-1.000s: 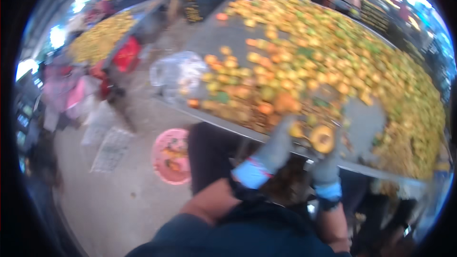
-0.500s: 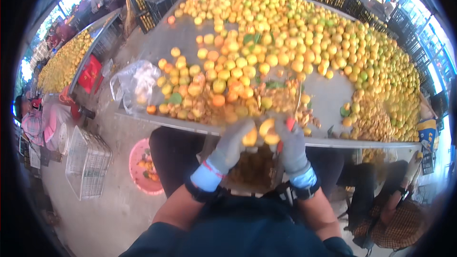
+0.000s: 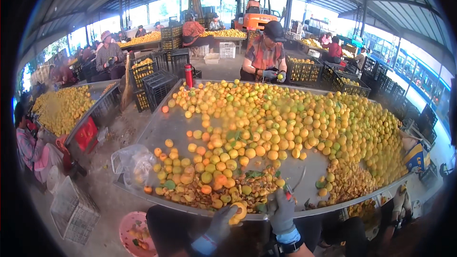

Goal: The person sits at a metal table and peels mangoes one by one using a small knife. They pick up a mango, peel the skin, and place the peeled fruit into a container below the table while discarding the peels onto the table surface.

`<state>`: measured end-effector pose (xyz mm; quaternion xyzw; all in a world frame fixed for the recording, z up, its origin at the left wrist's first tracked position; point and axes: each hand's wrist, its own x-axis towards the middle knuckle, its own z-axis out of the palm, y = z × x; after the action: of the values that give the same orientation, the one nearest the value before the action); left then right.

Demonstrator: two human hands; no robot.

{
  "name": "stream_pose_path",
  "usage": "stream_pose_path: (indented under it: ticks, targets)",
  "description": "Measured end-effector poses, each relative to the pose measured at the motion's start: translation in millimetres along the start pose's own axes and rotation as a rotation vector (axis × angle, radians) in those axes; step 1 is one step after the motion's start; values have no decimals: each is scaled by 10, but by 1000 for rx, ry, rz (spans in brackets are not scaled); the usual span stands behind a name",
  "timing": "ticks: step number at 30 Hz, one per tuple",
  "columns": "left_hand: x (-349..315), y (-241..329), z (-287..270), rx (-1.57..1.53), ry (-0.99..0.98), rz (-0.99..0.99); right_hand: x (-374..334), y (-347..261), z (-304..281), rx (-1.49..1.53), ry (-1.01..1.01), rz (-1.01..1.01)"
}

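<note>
At the table's near edge, my gloved left hand (image 3: pixel 220 224) is closed round a cut apricot (image 3: pixel 239 209), its orange flesh showing. Beside it, my gloved right hand (image 3: pixel 283 212) grips a small red-handled tool (image 3: pixel 288 192); most of the handle is hidden by my fingers. A thin curved metal strip shows just beyond that hand, but I cannot tell if it belongs to the tool. Whole apricots (image 3: pixel 266 135) cover much of the metal table (image 3: pixel 164 128). Ahead of my hands lie cut, wrinkled apricot pieces (image 3: pixel 254 185), with another heap of pieces to the right.
A clear plastic bag (image 3: pixel 135 164) lies at the table's left corner. A pink basin (image 3: pixel 131 231) and a white crate (image 3: pixel 74 212) stand on the floor at left. A red bottle (image 3: pixel 189 76) stands at the far corner. A co-worker (image 3: pixel 269 57) handles fruit across the table; another's gloved hands show at right.
The view has tilted up, bringing the far hall and a forklift into sight. My hands have drawn apart; earlier they were close together with cut apricot halves between them.
</note>
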<state>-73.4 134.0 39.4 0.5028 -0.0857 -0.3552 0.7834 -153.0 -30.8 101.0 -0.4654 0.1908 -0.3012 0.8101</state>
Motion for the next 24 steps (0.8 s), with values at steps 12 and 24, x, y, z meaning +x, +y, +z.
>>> stream_pose_path:
  ticks: [12, 24]
  targets:
    - [-240, 157, 408, 88, 75, 27, -111, -26, 449, 104, 79, -117]
    - [-172, 99, 435, 147, 125, 163, -104, -52, 469, 99, -4, -211]
